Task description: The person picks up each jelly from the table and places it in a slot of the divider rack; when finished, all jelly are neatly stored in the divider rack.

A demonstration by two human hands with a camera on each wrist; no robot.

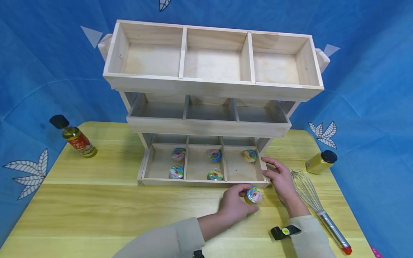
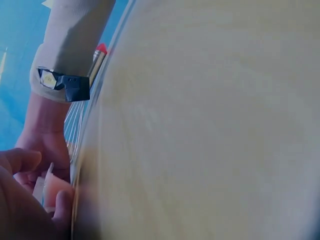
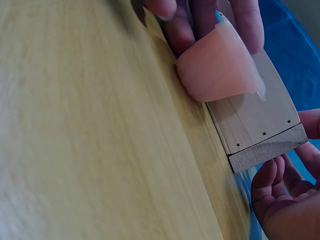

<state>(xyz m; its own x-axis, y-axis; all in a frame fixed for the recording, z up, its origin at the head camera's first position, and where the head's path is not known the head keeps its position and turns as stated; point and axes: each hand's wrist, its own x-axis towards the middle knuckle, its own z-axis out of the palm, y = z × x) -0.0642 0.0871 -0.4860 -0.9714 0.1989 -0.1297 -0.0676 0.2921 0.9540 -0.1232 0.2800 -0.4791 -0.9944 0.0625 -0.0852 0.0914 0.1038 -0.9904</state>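
My left hand is in front of the wooden shelf, by a small jelly cup with a printed lid. The right wrist view shows this cup as pink and lid up, close to the table. Left fingers touch its side while the thumb stands apart from it. Around the lower right corner of the shelf, my right hand grips the side wall. More jelly cups lie in the bottom tier: two left, two in the middle, one right.
A whisk lies beside the right forearm. A yellow jar with a black lid stands at the right table edge. At the left is a dark-capped sauce bottle. The upper tier overhangs the others.
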